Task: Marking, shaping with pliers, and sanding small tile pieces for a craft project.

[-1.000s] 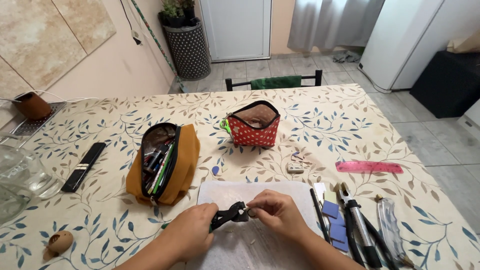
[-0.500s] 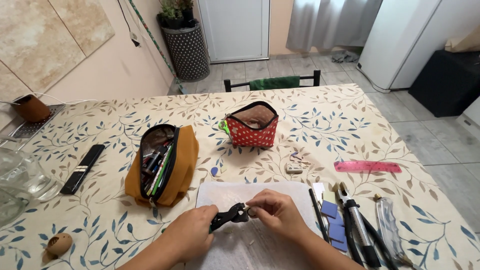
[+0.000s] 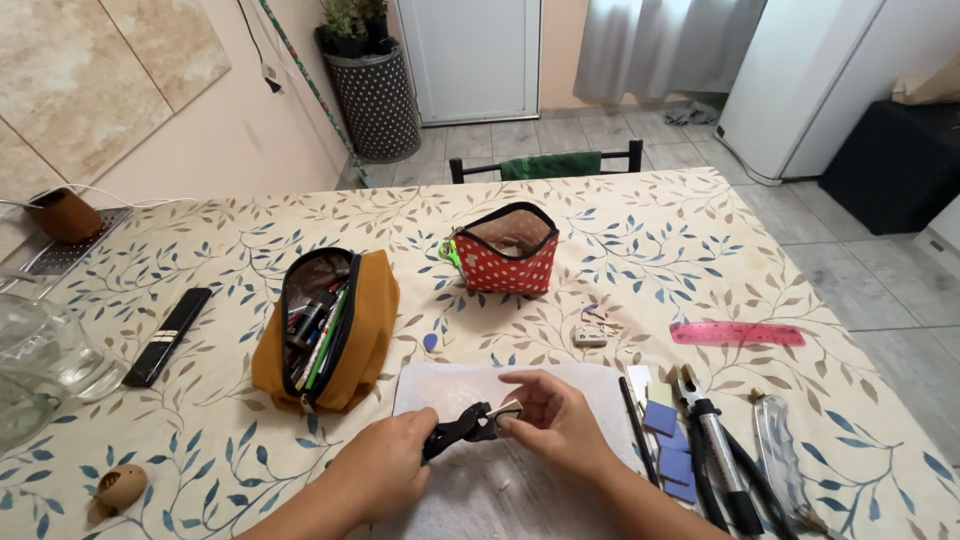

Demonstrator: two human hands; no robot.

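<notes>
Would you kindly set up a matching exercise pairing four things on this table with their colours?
Things:
1. ruler
2. spotted pouch
3. pencil case
4. pliers in the left hand

Colours:
A. mustard
B. black
C. pink
D. red

Pairs: 1-C, 2-D, 3-A, 4-B

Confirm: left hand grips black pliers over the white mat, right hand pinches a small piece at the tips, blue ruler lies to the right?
Not quite: the ruler is pink, not blue, as the head view shows. Otherwise correct: the left hand grips the black pliers over the white mat, and the right hand pinches a small piece at the tips.
</notes>
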